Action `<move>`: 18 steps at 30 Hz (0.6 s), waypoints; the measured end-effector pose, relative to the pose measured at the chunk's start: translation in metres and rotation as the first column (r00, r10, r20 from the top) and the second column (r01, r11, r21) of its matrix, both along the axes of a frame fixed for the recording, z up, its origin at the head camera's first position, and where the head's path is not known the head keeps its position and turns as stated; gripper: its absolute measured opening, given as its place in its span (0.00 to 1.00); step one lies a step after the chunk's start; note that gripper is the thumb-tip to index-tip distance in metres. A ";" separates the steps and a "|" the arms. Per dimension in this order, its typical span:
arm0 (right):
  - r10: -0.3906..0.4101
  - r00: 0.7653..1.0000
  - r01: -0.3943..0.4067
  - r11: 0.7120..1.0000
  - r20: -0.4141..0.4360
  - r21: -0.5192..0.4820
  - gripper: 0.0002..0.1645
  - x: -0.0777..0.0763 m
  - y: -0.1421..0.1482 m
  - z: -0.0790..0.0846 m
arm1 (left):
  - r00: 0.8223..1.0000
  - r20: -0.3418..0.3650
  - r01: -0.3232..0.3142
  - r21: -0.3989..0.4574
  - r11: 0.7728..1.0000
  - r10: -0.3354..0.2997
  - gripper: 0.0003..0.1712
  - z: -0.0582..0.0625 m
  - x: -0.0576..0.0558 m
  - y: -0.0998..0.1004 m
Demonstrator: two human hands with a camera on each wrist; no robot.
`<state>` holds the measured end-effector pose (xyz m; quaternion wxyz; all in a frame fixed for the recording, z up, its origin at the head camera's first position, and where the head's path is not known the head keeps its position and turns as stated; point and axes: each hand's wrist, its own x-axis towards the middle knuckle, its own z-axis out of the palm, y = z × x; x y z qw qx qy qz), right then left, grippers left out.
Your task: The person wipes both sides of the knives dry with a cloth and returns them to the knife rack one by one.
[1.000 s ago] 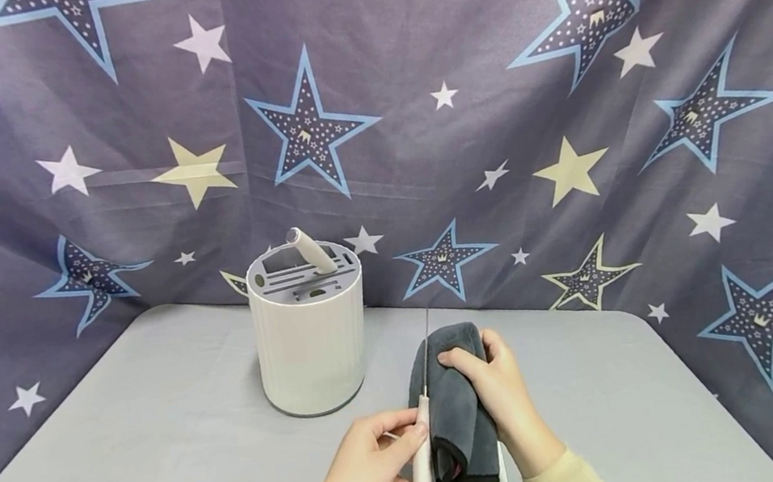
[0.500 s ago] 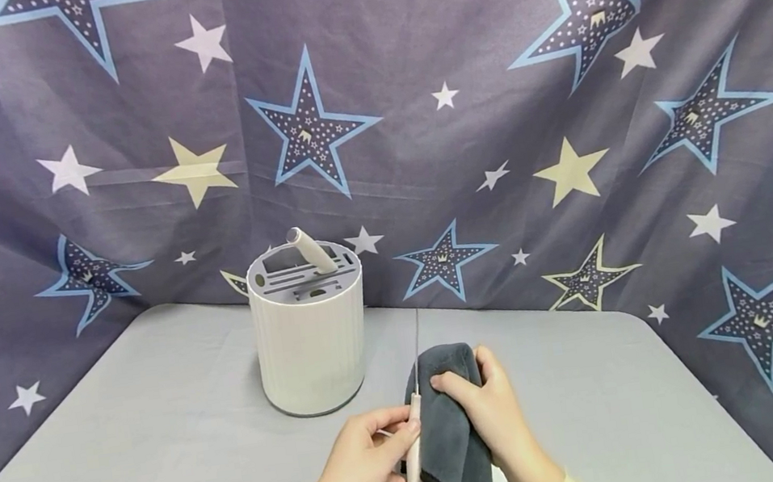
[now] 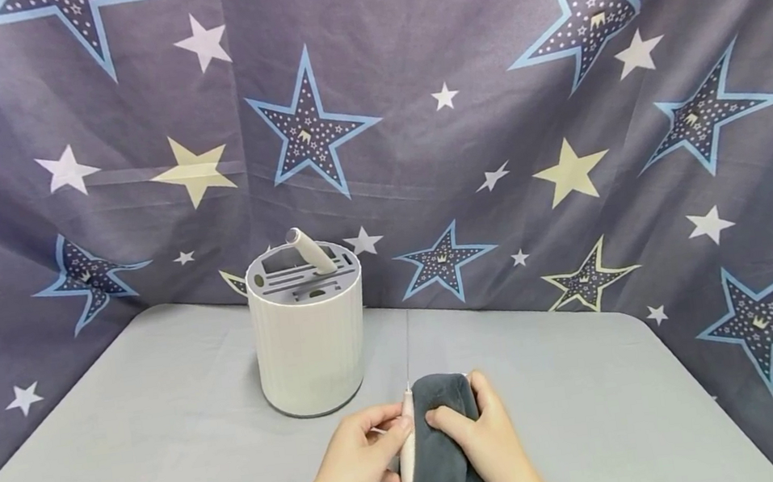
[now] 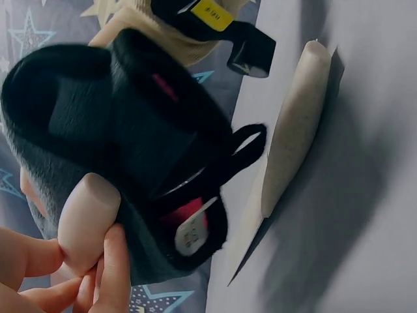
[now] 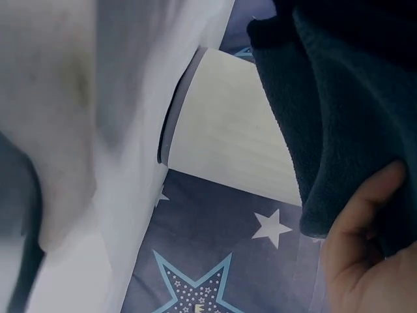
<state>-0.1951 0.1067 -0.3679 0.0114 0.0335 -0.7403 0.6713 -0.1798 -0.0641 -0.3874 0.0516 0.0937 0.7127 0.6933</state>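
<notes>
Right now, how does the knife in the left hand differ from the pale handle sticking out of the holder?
The knife is pinched in the left hand; the pale handle sits in the holder, no hand on it.
The knife shows a thin blade; the pale handle shows none above the holder's top.
In the head view, the knife's top tips slightly right, the pale handle's plainly left.
Both have light-coloured grips.

Ahead of me and left of centre, a white ribbed cylindrical holder (image 3: 310, 357) stands upright on the grey bench (image 3: 126, 438). Its grey top plate (image 3: 291, 294) carries slots of several shapes; one pale handle (image 3: 311, 252) projects from it at a tilt. My left wrist view shows a pale-handled utensil (image 4: 296, 130) lying on the bench. Behind, I face a purple-grey curtain (image 3: 413, 164) printed with white, yellow and blue-outlined stars (image 3: 314, 124).
</notes>
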 end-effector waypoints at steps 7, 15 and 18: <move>0.035 0.999 -0.035 0.999 -0.006 0.009 0.22 0.008 0.000 -0.002 | 1.000 -0.002 -0.011 0.000 1.000 0.011 0.26 0.001 0.001 0.001; -0.013 1.000 0.014 0.998 -0.011 0.064 0.20 0.007 0.001 0.001 | 0.999 0.001 0.049 -0.056 0.997 -0.049 0.30 0.004 0.003 0.001; -0.027 0.999 0.029 0.997 -0.027 0.070 0.19 0.005 0.001 0.002 | 0.996 -0.021 0.084 -0.065 0.994 -0.086 0.31 0.003 0.005 0.000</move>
